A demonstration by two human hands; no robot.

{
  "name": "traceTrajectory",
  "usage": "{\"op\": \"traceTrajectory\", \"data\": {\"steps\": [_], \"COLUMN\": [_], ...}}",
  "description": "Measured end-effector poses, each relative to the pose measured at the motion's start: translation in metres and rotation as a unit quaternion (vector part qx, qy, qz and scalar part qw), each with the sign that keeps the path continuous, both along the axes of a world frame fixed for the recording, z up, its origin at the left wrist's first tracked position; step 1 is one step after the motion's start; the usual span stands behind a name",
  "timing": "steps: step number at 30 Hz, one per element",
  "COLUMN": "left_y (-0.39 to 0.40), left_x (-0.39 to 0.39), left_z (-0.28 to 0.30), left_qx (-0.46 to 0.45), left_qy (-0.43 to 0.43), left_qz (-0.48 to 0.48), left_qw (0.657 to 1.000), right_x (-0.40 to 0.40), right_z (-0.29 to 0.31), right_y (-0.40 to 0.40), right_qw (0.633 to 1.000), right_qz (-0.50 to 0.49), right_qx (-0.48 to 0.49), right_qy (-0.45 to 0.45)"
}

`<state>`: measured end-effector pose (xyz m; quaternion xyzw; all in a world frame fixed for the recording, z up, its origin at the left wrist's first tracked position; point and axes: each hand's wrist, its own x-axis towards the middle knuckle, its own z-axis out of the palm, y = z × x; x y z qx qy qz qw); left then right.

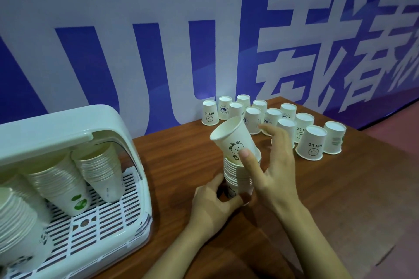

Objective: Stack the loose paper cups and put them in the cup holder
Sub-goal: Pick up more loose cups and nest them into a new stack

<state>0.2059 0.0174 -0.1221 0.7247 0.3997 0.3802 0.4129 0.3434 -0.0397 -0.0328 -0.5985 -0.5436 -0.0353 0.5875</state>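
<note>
- The left hand (213, 199) grips the base of a stack of cups (238, 176) standing on the wooden desk (340, 188); fingers curled round it
- A tilted bear-print cup (233, 140) sits partly in the stack's top; the right hand (272, 165) has its thumb on that cup, other fingers spread and relaxed
- Loose cups (310, 142) stand upside down near the wall, behind the stack
- The cup holder (74, 142), at left, holds leaning stacks
</note>
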Motion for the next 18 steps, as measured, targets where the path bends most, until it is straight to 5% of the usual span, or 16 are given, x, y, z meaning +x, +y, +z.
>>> {"op": "traceTrajectory", "data": {"steps": [6,11,13,18], "left_y": [0.000,-0.003,-0.004,-0.001], "left_x": [0.000,-0.001,-0.002,-0.003], "left_z": [0.002,0.004,0.007,0.008], "left_qx": [-0.003,0.007,0.018,0.016], "left_qy": [0.005,0.002,0.003,-0.007], "left_qz": [-0.006,-0.015,-0.017,0.002], "left_qw": [1.000,1.000,1.000,1.000], "right_x": [-0.009,-0.004,0.001,0.002], "right_z": [0.022,0.012,0.003,-0.020], "right_y": [0.017,0.020,0.017,0.013], "right_qw": [0.990,0.997,0.999,0.999], "right_qz": [0.115,0.030,0.023,0.001], "right_qx": [-0.031,0.024,0.024,-0.021], "right_qy": [-0.080,-0.072,-0.018,-0.042]}}
